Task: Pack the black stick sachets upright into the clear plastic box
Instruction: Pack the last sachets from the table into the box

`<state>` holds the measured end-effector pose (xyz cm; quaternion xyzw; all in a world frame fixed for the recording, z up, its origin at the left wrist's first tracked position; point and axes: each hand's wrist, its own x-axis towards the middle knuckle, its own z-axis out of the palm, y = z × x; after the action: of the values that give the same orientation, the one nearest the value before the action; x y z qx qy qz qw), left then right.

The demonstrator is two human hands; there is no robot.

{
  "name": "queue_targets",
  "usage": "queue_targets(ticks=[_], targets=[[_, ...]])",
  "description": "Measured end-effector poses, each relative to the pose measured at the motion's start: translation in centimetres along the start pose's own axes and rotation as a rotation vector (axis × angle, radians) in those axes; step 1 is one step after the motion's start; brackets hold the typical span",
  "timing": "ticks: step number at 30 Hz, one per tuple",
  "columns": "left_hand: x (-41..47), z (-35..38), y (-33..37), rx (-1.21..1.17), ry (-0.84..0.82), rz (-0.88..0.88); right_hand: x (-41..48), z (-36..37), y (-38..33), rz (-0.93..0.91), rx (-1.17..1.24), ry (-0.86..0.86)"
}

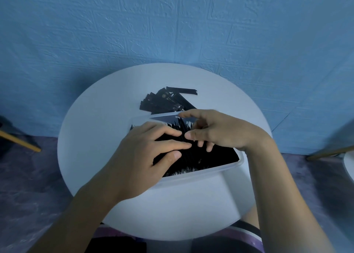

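Hands (138, 157) on sachets (214, 157) upright in box (203, 173)

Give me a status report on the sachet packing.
Left hand flat on boxed sachets. Right hand, fingers among them, grip unclear. Loose pile waits behind box. Nothing blocking.

Loose black stick sachets (168, 101) bear tiny white print — apparently "BLACK COFF…" — otherwise unreadable.

A round white table (92, 138) carrying a box and a loose heap.
The clear plastic box (201, 173) sits on the near half of the tabletop. Just beyond its far wall, a pile of black stick sachets (164, 101) lies flat on the white surface, fanned and overlapping, with one jutting out to the right.
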<state>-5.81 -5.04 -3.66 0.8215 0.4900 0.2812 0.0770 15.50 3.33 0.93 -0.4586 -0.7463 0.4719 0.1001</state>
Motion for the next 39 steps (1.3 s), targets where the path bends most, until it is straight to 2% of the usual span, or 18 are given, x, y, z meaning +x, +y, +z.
queue_targets(ticks=[7,14,22,25,28,30,32,36,39], targets=[[0.1,-0.2,0.2,-0.029,-0.01,-0.008,-0.1,-0.5,0.0,-0.008,0.052,-0.083],[0.3,-0.5,0.5,0.085,-0.115,0.008,0.0,-0.3,0.2,-0.034,0.127,-0.079],[-0.3,-1.0,-0.3,0.062,-0.09,-0.002,0.4,0.8,0.0,-0.02,0.174,-0.15],[-0.7,-1.3,-0.5,0.057,-0.092,-0.015,0.8,0.5,-0.6,-0.049,0.193,-0.06],[-0.7,-1.3,-0.4,0.052,-0.088,-0.018,2.5,-1.0,-1.2,-0.143,0.164,0.147],[-0.8,-1.3,-0.4,0.043,-0.079,-0.019,4.5,-2.4,-1.2,-0.199,0.077,0.248],[-0.8,-1.3,-0.3,0.034,-0.071,-0.025,6.9,-3.8,-0.9,-0.207,-0.102,0.267],[-0.7,-1.3,-0.2,0.037,-0.062,-0.03,11.9,-3.9,0.1,-0.059,-0.572,0.061],[-0.8,-1.4,-0.2,0.033,-0.068,-0.033,14.4,-2.9,1.0,0.003,-0.772,-0.05]])
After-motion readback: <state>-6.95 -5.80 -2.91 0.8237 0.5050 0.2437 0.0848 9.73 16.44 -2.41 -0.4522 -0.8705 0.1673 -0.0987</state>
